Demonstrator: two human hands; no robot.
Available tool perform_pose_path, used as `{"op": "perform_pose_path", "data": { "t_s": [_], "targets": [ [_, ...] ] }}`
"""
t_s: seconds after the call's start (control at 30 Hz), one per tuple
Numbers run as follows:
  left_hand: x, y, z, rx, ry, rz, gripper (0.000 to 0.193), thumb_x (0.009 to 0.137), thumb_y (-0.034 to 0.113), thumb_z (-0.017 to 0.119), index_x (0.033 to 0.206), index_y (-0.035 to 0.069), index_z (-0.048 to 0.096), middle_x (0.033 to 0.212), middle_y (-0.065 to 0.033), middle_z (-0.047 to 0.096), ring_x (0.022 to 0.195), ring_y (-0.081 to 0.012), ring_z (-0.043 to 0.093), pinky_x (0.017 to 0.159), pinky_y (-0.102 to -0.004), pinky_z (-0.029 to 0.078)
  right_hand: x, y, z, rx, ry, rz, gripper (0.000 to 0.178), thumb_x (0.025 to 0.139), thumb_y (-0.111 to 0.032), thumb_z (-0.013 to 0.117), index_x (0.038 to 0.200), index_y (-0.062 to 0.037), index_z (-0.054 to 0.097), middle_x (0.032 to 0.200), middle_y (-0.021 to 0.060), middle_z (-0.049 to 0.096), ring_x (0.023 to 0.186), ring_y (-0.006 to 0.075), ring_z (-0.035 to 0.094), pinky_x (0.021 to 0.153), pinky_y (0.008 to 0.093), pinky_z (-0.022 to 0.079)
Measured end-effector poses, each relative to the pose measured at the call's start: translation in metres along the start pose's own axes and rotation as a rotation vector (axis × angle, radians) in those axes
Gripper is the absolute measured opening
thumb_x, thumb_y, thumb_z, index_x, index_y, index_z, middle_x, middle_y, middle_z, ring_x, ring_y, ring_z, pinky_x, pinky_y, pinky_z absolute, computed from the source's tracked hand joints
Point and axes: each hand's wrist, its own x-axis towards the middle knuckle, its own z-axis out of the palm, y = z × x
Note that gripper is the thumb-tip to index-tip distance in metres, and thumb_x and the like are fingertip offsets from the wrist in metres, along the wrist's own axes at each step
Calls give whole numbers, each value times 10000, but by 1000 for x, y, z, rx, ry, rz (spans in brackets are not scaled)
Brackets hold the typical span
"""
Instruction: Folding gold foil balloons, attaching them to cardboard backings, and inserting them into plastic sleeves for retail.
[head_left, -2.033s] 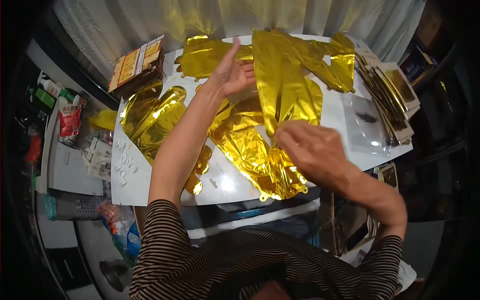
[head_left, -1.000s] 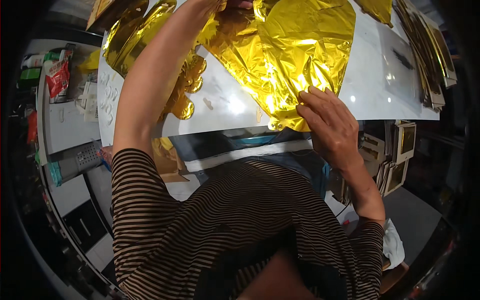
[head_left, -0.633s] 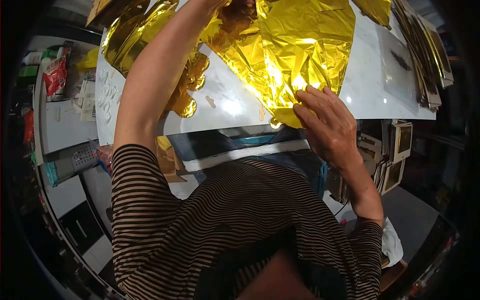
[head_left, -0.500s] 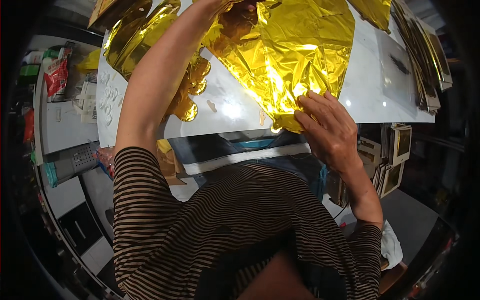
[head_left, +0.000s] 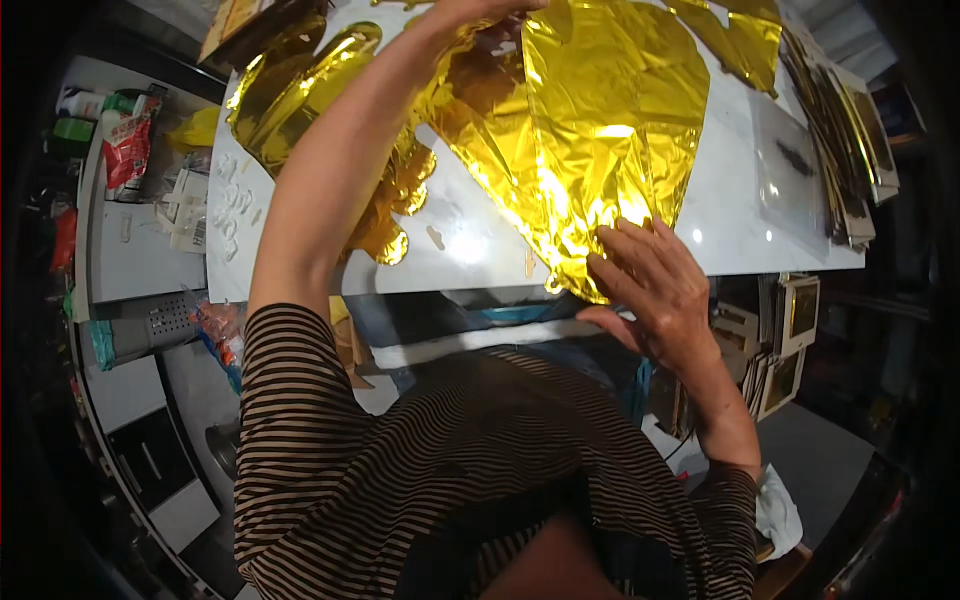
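A large crinkled sheet of shiny gold foil, resembling a flat uninflated balloon, lies on the white tabletop. It narrows to a bunched tip at the near edge. My right hand rests its fingertips on the foil just beside that tip, fingers stretched and thumb held apart. My left arm reaches across to the far side, where my left hand is at the foil's upper left part; its fingers are mostly cut off by the picture's top edge. Under and beside my left forearm lies another gold foil piece with rounded lobes.
More gold foil lies at the far right, near a clear plastic sheet and a stack of framed cards. Small clear rings sit at the table's left. A side shelf holds a red packet.
My right thumb has come away from the foil's tip and now sticks out to the side. The view has shifted, so the table appears lower. My left arm still reaches over the foil.
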Motion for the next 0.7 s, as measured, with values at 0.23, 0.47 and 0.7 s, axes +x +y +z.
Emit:
{"op": "perform_pose_path", "data": {
  "t_s": [0.23,0.47,0.7],
  "targets": [
    [35,-22,2,85,78,98,138,824,98,795,726,62,704,624,-20,632,508,-117,550,472,-288,414,-1,0,2,-8,14,-24,528,762,-401,865,1159,-87,715,1307,117,671,1257,332,624,1104,529,473],
    [29,-37,-11,145,176,129,208,797,147,825,938,4,773,781,-68,725,657,-166,651,610,-328,519,-2,3,3,11,16,-7,499,761,-383,875,1133,-87,723,1320,116,672,1274,324,619,1120,523,463],
    [12,-20,-3,369,203,87,345,812,222,809,1077,3,776,860,-126,760,767,-215,715,701,-363,558,-2,4,3,15,8,8,511,762,-371,880,1155,-84,725,1327,118,672,1281,328,617,1120,527,463]
  ]
}}
